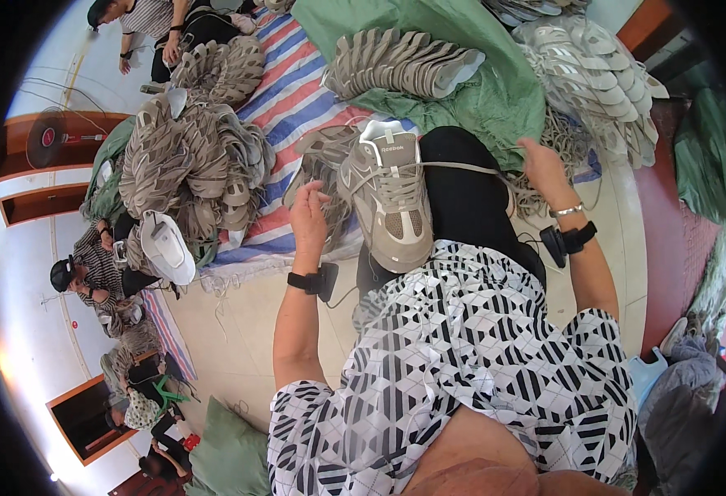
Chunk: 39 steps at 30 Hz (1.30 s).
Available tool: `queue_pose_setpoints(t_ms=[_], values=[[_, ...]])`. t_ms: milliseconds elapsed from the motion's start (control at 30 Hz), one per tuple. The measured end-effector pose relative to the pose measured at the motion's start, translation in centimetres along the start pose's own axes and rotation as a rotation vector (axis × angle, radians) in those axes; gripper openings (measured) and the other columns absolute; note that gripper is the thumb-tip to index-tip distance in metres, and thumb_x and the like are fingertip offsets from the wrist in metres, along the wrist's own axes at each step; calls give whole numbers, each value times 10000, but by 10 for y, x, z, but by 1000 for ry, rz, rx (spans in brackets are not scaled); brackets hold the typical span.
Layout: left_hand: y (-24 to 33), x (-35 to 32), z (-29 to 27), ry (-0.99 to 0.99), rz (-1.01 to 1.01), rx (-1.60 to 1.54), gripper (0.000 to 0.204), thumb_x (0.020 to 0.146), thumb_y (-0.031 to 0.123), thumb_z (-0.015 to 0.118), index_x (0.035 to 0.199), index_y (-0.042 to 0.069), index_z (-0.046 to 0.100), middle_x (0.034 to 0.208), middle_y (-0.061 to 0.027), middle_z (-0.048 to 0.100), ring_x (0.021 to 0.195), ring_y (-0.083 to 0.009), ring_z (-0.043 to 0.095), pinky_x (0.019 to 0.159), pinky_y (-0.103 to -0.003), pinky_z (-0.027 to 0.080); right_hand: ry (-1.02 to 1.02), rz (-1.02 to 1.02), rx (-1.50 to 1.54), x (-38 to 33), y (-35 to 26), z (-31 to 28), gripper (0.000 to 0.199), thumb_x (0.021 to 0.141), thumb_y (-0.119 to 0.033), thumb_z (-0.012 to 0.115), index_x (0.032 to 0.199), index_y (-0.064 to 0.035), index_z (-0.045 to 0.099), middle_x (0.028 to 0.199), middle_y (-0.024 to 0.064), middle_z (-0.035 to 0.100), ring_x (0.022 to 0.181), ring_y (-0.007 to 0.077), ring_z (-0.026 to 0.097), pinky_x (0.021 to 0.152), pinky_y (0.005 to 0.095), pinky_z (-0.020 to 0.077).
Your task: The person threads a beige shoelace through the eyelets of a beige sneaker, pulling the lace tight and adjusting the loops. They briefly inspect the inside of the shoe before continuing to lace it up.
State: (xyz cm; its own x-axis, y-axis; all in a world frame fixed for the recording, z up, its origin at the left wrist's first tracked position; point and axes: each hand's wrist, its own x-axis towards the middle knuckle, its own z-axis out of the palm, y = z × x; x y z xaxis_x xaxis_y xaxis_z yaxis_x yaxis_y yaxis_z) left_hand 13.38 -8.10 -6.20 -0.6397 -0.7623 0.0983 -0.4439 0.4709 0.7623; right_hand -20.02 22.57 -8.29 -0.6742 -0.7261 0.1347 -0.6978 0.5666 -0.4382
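Observation:
A beige and grey sneaker [397, 236] with a pale sole and mesh toe rests on my lap, its toe toward me. A long flat shoelace [459, 166] crosses its eyelets and stretches right over my dark trouser leg. My right hand [548, 175] is closed at that side, its thumb and fingers pinched on the shoelace. On the sneaker's left, my left hand [308, 221] is closed with bent fingers, where the other side of the lace runs toward it; the lace inside the fingers is mostly hidden. Both hands are apart from the sneaker's body.
Stacked shoe uppers [404, 66] lie ahead on a green sheet [495, 116]; more piles stand left [173, 161] and far right [590, 83]. Loose laces [536, 198] bunch beside my right knee. A striped tarp [284, 74] covers floor ahead. Other people sit along the left.

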Motion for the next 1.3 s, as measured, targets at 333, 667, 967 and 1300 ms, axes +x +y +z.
queue_pose_setpoints(t_ms=[333,667,967,1300], values=[[76,18,36,-166,-75,-498,212,989,139,469,1116,-12,548,869,-44,644,746,-90,594,673,-217,468,-184,-198,488,29,-135,24,110,886,-118,537,936,-22,557,750,155,634,695,311,648,617,388,505],[59,1,39,-128,-20,-316,183,930,185,592,928,18,667,882,-47,626,784,-114,565,712,-247,448,-274,-210,318,21,-137,35,136,847,-138,547,822,-22,614,752,183,631,732,374,619,668,459,485],[73,7,31,-247,-52,-153,215,898,201,581,823,8,639,751,-38,611,673,-131,541,619,-276,431,-123,-313,334,16,-143,38,115,839,-109,556,760,-26,563,805,149,606,773,345,615,652,424,488],[75,17,28,-387,-216,-324,234,873,199,581,726,21,620,670,33,557,628,-47,450,584,-214,363,-63,-646,315,30,-139,18,150,722,-1,650,864,-25,607,1129,145,543,1014,323,545,859,387,461]])
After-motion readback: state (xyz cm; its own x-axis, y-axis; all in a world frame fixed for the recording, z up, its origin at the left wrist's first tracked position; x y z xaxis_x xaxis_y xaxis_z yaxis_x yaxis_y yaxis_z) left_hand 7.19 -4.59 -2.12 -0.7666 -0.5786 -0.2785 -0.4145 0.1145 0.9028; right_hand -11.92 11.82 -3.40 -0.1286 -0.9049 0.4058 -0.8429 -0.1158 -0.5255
